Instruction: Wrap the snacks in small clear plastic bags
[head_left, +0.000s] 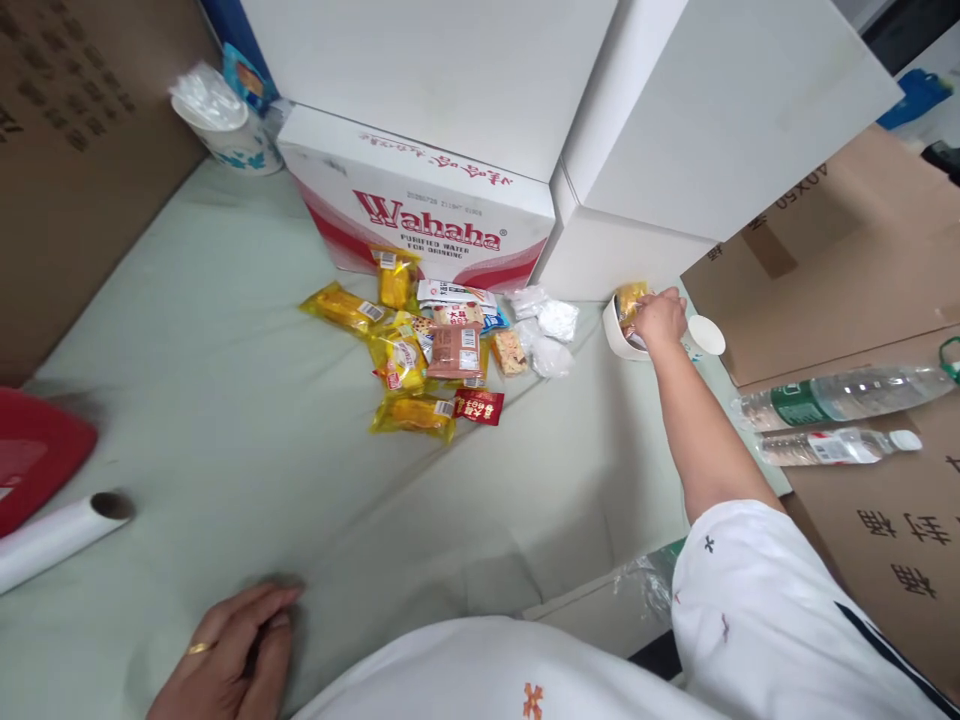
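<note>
Fingers of the right hand dip into a white bowl at the far right of the counter; their tips are hidden, so I cannot tell whether they pinch anything. A yellow-wrapped snack shows inside the bowl, just beside those fingers. Next to the bowl, on its right, is a white paper cup.

The left hand, wearing a gold ring, rests near the counter's front edge, its fingers side by side and loosely curved, a gap separating them from the thumb.

Well apart from both hands, a loose pile lies before the Wahaha water carton: yellow packets, a brown packet, a small red packet, a nougat-like piece and white-wrapped pieces.
</note>
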